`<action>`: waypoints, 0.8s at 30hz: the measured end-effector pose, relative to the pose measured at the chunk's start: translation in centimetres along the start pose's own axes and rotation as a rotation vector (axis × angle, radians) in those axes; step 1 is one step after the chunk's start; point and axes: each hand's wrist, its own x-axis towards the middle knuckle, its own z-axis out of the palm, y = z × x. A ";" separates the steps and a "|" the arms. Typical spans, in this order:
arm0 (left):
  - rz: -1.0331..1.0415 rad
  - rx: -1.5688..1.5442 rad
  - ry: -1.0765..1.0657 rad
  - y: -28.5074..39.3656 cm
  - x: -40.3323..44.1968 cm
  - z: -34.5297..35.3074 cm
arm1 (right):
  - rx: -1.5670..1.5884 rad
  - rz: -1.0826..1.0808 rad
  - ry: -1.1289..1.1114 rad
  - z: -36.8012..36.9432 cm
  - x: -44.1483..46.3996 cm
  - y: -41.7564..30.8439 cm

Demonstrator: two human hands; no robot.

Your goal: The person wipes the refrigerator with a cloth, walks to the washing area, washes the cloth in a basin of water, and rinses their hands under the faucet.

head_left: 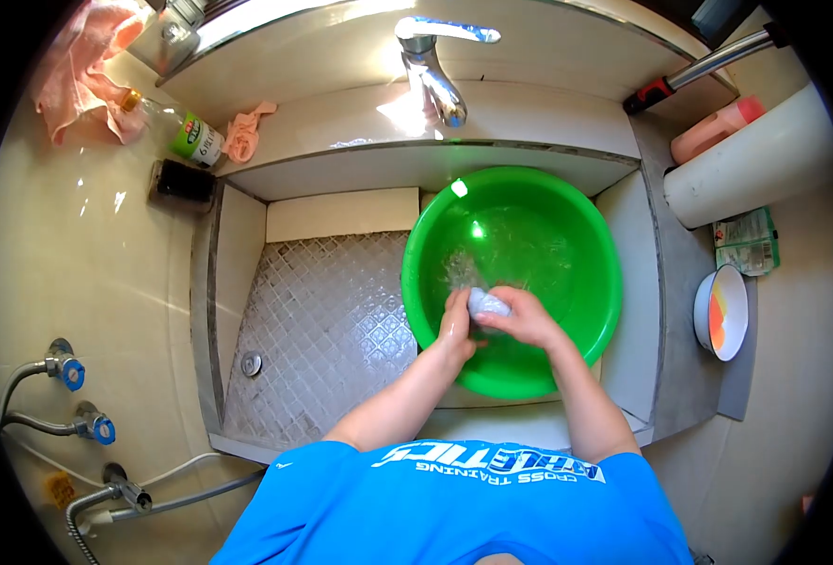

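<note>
A round green basin (605, 273) with water in it stands in the right part of a tiled sink. Over its lower middle, a small whitish, wet thing (488, 303), perhaps a cloth, lies between my two hands. My left hand (456, 320) is on its left side, fingers bent against it. From the right, my right hand (522, 318) pinches it between thumb and fingers. Water splashes just above my left hand. The chrome faucet (432, 80) hangs over the basin's upper edge.
Left of the basin is the textured sink floor (332, 320) with a drain (251, 363). A bottle (191, 135), a dark box (182, 185) and pink cloths stand at the upper left. On the right ledge are a white bowl (732, 311) and a white cylinder (755, 155).
</note>
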 end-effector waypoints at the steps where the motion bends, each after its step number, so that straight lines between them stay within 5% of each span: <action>1: 0.033 -0.169 -0.143 -1.3 3.0 -1.1 | 0.025 -0.065 -0.034 0.3 -0.7 -2.7; 4: 0.107 -0.337 -0.256 -1.5 2.7 -1.0 | -0.066 -0.151 -0.053 0.7 -2.4 -6.6; 5: -0.042 -0.378 -0.463 -1.8 2.9 -1.5 | -0.138 -0.246 0.028 1.3 -2.1 -5.1; 8: -0.214 -0.398 -0.776 -1.1 0.9 -0.5 | -0.065 -0.021 0.248 1.7 -0.7 -2.3; 10: -0.063 -0.122 -0.386 0.1 -1.3 1.3 | -0.203 0.048 0.262 0.0 0.6 -0.6; 15: -0.036 -0.089 -0.455 -0.3 -1.0 0.8 | -0.480 0.292 0.383 -2.6 0.2 4.0; 19: 0.072 -0.014 -0.212 0.0 -0.3 0.1 | -0.528 0.453 0.507 -4.5 -0.3 6.7; 22: 0.084 0.035 -0.027 0.0 -0.5 0.0 | -0.521 0.479 0.456 -3.2 0.3 8.1; 24: 0.057 0.116 -0.029 0.2 -1.0 0.5 | -0.496 0.271 0.238 -1.1 0.4 8.1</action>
